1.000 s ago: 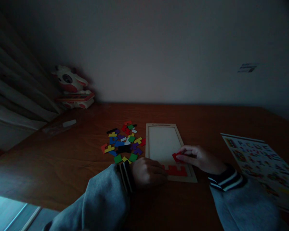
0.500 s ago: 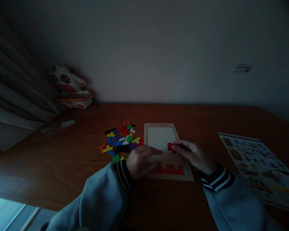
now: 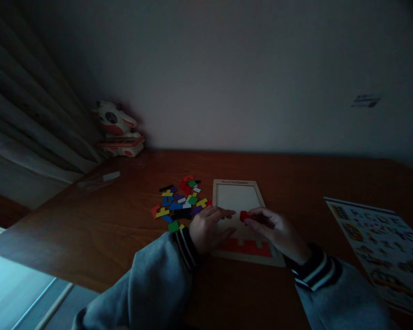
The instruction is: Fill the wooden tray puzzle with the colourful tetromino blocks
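Our right hand pinches a red piece over the puzzle tray at frame centre; our left hand rests loosely spread, holding nothing.

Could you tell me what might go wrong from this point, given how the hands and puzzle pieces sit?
The right hand pinches the small red piece only at its fingertips above the wooden tray, so it could slip. The left hand rests beside the loose coloured pieces and its sleeve might sweep them. The dim light could hide a misfit against the red pieces in the tray.
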### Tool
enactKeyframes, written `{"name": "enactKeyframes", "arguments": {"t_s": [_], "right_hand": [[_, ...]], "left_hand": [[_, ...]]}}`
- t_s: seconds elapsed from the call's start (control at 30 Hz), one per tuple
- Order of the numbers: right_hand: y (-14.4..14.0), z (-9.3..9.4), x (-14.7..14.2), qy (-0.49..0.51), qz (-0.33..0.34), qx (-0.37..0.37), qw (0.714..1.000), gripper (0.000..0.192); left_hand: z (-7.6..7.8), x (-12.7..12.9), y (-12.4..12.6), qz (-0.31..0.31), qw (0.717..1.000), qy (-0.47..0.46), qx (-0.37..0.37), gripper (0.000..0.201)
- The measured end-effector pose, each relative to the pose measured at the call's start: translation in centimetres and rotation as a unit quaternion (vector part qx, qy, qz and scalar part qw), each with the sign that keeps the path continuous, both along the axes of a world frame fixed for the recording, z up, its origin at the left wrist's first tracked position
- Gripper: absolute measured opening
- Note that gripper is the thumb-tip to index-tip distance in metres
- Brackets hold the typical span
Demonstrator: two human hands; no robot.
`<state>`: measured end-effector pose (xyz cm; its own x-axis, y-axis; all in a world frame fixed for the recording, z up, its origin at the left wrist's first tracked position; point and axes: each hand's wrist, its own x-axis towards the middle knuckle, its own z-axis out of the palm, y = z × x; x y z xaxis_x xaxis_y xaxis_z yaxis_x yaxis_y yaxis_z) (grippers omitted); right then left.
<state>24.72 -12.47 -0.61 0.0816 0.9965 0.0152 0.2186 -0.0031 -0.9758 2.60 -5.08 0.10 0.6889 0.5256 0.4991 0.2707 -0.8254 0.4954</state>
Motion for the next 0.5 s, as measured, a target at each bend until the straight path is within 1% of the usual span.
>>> {"name": "enactKeyframes", "arguments": {"t_s": [0.07, 0.13, 0.2, 0.3, 0.37, 0.4, 0.5], "right_hand": [[0.1, 0.0, 0.2, -0.011, -0.024, 0.019, 0.999, 0.036], [0.2, 0.0, 0.3, -0.024, -0.048, 0.028, 0.998, 0.037], [0.4, -0.1, 0.5, -0.033, -0.071, 0.029, 0.997, 0.039], [0.5, -0.2, 0.7, -0.038, -0.092, 0.028, 0.995, 0.041], [0.5, -0.2, 0.8, -0.032, -0.095, 0.029, 0.995, 0.042], [0.6, -0.2, 0.9, -0.028, -0.095, 0.029, 0.995, 0.042], [0.6, -0.4, 1.1, -0.021, -0.096, 0.031, 0.995, 0.041]], "left_hand": [[0.0, -0.5, 1.0, 0.054, 0.996, 0.028, 0.061, 0.031], [0.1, -1.4, 2.5, 0.109, 0.986, 0.058, 0.111, 0.028], [0.0, -2.6, 4.2, 0.161, 0.975, 0.092, 0.125, 0.024], [-0.2, -4.3, 6.4, 0.212, 0.961, 0.136, 0.112, 0.024], [-0.4, -5.0, 7.1, 0.220, 0.958, 0.152, 0.102, 0.025], [-0.4, -5.2, 7.3, 0.208, 0.960, 0.158, 0.100, 0.026], [0.3, -5.4, 7.0, 0.135, 0.969, 0.176, 0.113, 0.029]]}}
